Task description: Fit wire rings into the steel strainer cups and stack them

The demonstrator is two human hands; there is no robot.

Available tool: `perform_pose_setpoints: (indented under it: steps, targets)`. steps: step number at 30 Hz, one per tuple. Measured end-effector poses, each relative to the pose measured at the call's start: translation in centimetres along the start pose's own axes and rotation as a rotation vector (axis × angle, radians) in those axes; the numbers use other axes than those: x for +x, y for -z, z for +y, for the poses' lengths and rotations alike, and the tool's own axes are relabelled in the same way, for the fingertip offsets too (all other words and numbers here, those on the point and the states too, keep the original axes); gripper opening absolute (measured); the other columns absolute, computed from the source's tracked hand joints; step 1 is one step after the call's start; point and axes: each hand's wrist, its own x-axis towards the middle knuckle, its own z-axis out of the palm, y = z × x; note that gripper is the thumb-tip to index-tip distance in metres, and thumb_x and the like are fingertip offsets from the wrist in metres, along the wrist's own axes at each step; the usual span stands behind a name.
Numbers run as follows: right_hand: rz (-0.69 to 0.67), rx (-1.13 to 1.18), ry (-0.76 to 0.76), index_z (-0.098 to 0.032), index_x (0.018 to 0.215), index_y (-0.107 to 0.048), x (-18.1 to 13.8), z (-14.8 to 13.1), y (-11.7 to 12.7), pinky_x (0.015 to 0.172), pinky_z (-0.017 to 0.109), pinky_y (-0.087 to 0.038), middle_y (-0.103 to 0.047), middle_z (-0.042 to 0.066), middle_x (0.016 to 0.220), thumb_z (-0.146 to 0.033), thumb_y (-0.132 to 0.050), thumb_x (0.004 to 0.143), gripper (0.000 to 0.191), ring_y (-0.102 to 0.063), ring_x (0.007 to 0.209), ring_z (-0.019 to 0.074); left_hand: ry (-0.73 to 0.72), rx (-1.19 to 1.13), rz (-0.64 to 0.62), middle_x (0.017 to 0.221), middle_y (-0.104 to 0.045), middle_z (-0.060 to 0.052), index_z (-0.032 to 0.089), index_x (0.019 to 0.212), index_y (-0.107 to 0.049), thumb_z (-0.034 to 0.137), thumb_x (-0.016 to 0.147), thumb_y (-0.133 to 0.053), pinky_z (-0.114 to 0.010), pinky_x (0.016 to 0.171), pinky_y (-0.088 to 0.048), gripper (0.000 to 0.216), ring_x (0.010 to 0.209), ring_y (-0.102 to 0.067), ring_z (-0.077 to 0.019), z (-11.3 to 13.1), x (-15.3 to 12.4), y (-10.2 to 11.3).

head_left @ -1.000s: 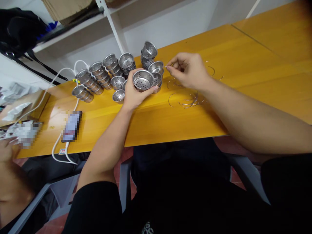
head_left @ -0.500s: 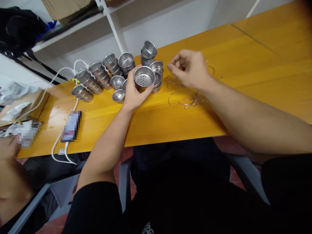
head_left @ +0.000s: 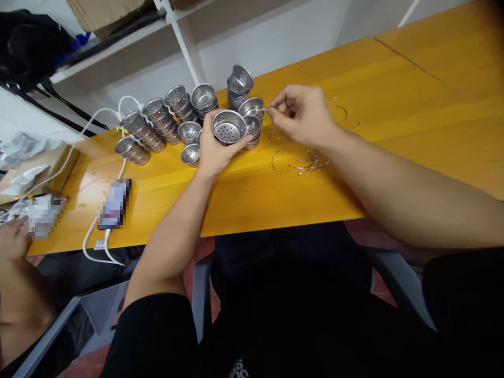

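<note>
My left hand (head_left: 214, 152) is wrapped round a perforated metal cup (head_left: 229, 127), its open top tilted toward me. To its right, my right hand (head_left: 297, 113) pinches a thin curved wire (head_left: 263, 110) between thumb and forefinger. The wire's free end points left, just beyond the held cup's rim, in front of another metal cup (head_left: 251, 107). More curved wires (head_left: 309, 165) lie loose on the table below and behind my right hand. Stacked metal cups stand close behind my left hand, which hides some of them.
Several stacks of perforated cups (head_left: 159, 118) line the back left of the orange table (head_left: 275, 205). A phone (head_left: 114, 205) with a white cable (head_left: 91, 247) lies at the left. Another person's hand (head_left: 13, 239) rests by packets at the far left. Shelving stands behind.
My left hand has shifted the cup slightly left and tilted it more toward me. My right hand has moved a little left, and the wire in it now shows clearly.
</note>
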Motion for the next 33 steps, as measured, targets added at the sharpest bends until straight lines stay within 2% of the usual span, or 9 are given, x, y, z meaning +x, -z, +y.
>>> perform_pose_setpoints:
  steps: [3,6,12,15,20,24,29,31,33]
  targets:
    - [-0.011,-0.002,-0.01,-0.034,0.162,-0.081,-0.1,-0.2,0.0,0.112,0.064,-0.069,-0.09,0.019,0.14,-0.082,-0.052,0.127,0.067,-0.08,0.124,0.0457,-0.002,0.001,-0.007,0.157,-0.077,-0.009,0.041,0.164,-0.055,0.105,0.079,-0.103,-0.068,0.146,-0.061,0.117,0.156,-0.082,-0.0395,-0.4,0.0,0.0]
    - [-0.015,-0.016,-0.051,-0.039,0.163,-0.081,-0.2,-0.4,-0.1,0.113,0.064,-0.071,-0.091,0.014,0.141,-0.082,-0.052,0.127,0.063,-0.08,0.126,0.0438,-0.003,-0.012,-0.03,0.157,-0.077,-0.009,0.041,0.168,-0.053,0.105,0.082,-0.102,-0.068,0.144,-0.062,0.118,0.155,-0.082,-0.0396,-0.2,-0.1,0.1]
    - [0.026,0.035,0.004,-0.024,0.149,-0.084,-0.1,-0.2,-0.3,0.109,0.058,-0.073,-0.09,0.018,0.129,-0.057,-0.064,0.125,0.045,-0.084,0.116,0.0399,0.0,-0.038,-0.085,0.153,-0.08,-0.007,0.043,0.171,-0.056,0.105,0.09,-0.095,-0.07,0.142,-0.065,0.108,0.155,-0.084,-0.0393,1.6,-0.3,0.1]
    - [0.033,0.049,0.017,-0.025,0.147,-0.083,0.0,0.0,-0.3,0.107,0.058,-0.073,-0.089,0.02,0.126,-0.053,-0.063,0.125,0.042,-0.083,0.113,0.0402,0.008,-0.049,-0.077,0.153,-0.079,-0.006,0.045,0.172,-0.056,0.104,0.092,-0.094,-0.07,0.142,-0.067,0.107,0.155,-0.084,-0.0386,1.8,-0.3,0.1]
    - [0.043,0.038,0.02,-0.023,0.149,-0.084,0.1,0.2,-0.4,0.104,0.059,-0.071,-0.087,0.023,0.125,-0.065,-0.063,0.126,0.052,-0.082,0.113,0.0425,0.063,-0.03,0.008,0.156,-0.079,-0.009,0.043,0.174,-0.053,0.1,0.092,-0.098,-0.069,0.147,-0.063,0.11,0.158,-0.081,-0.0392,0.6,0.0,0.4]
    - [0.019,0.005,0.02,-0.027,0.158,-0.083,0.0,-0.1,-0.3,0.105,0.063,-0.07,-0.089,0.023,0.13,-0.074,-0.058,0.127,0.062,-0.083,0.117,0.0453,0.069,-0.016,0.064,0.163,-0.076,-0.011,0.044,0.173,-0.053,0.102,0.086,-0.101,-0.068,0.146,-0.065,0.115,0.154,-0.082,-0.0381,0.4,0.1,0.8]
    - [-0.027,-0.042,-0.055,-0.04,0.173,-0.077,-0.3,-1.0,0.2,0.113,0.066,-0.069,-0.091,0.016,0.135,-0.08,-0.05,0.128,0.067,-0.079,0.126,0.0465,-0.009,0.008,-0.023,0.172,-0.073,-0.013,0.046,0.187,-0.04,0.105,0.1,-0.083,-0.066,0.151,-0.061,0.114,0.165,-0.079,-0.0392,0.1,0.0,0.4]
    - [-0.012,-0.032,-0.06,-0.037,0.169,-0.079,-0.3,-0.7,0.1,0.112,0.064,-0.069,-0.091,0.017,0.134,-0.081,-0.052,0.128,0.066,-0.079,0.124,0.0453,-0.035,-0.017,-0.041,0.176,-0.071,-0.013,0.048,0.191,-0.036,0.105,0.104,-0.077,-0.065,0.152,-0.059,0.111,0.168,-0.077,-0.0394,-0.5,-0.1,0.1]
    - [0.018,0.013,-0.031,-0.036,0.159,-0.083,0.1,0.2,-0.4,0.104,0.061,-0.07,-0.09,0.016,0.124,-0.083,-0.057,0.126,0.062,-0.079,0.116,0.0431,-0.042,-0.042,-0.043,0.179,-0.069,-0.013,0.049,0.192,-0.036,0.103,0.104,-0.079,-0.066,0.152,-0.059,0.111,0.169,-0.076,-0.0398,-1.2,-0.1,-0.1]
